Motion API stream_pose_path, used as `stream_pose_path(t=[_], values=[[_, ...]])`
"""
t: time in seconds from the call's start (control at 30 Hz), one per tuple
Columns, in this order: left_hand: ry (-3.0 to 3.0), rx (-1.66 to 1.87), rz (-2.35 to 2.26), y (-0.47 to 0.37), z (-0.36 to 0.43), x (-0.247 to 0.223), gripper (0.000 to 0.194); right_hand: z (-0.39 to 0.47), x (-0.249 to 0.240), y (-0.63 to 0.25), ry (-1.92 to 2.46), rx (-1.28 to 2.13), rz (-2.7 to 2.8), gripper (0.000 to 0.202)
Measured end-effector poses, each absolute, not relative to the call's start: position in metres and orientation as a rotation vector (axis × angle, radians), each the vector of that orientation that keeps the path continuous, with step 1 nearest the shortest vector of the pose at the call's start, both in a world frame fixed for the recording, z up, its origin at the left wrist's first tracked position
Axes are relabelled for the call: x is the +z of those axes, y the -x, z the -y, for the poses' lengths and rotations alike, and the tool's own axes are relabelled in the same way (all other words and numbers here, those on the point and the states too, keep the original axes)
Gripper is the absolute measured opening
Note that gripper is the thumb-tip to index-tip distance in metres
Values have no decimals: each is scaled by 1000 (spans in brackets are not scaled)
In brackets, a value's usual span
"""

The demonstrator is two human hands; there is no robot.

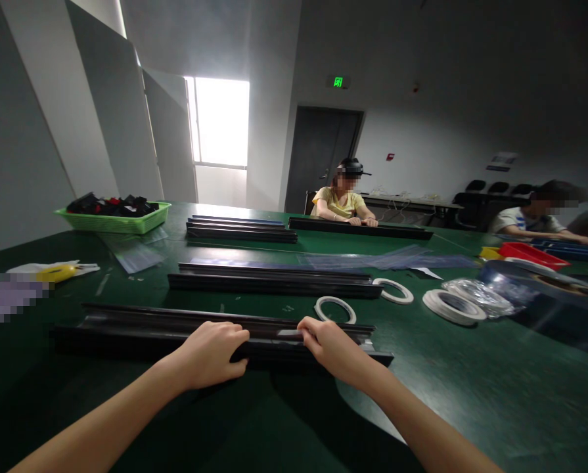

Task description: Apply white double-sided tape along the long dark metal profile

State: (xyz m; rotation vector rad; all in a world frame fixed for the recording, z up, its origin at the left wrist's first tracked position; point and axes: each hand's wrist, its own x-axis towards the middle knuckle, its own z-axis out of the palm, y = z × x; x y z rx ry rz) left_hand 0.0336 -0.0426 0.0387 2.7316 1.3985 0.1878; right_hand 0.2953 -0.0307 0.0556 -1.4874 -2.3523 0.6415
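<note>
A long black channel profile (140,341) lies across the green table in front of me. My left hand (217,353) grips its near wall around the middle, fingers over the top and thumb on the near side. Further right, my right hand (330,348) is closed in a pinch over the same profile. A small pale strip (288,333) reaches from its fingertips into the channel. White tape rolls (336,301) lie just behind the profile's right part. Another black profile (274,284) rests parallel behind it.
A green basket (150,220) of black and red parts stands at back left. Clear film strips (372,258), more tape rolls (454,307) and a red tray (533,255) lie beyond. Two people sit across the table; one touches a long black profile (397,230).
</note>
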Motion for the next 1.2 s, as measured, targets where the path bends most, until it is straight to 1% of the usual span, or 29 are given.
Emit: stream_pose_path(t=[0.2, 0.5, 1.2], values=[[-2748, 178, -1397, -33, 41, 37, 17, 30, 56, -294, 1488, 592, 2370, 24], [-2750, 201, -1395, -33, 42, 36, 16, 30, 53, -295, 1457, 581, 2351, 24], [-2762, 197, -1401, -33, 40, 35, 16, 29, 51, -295, 1543, 519, 2434, 31]])
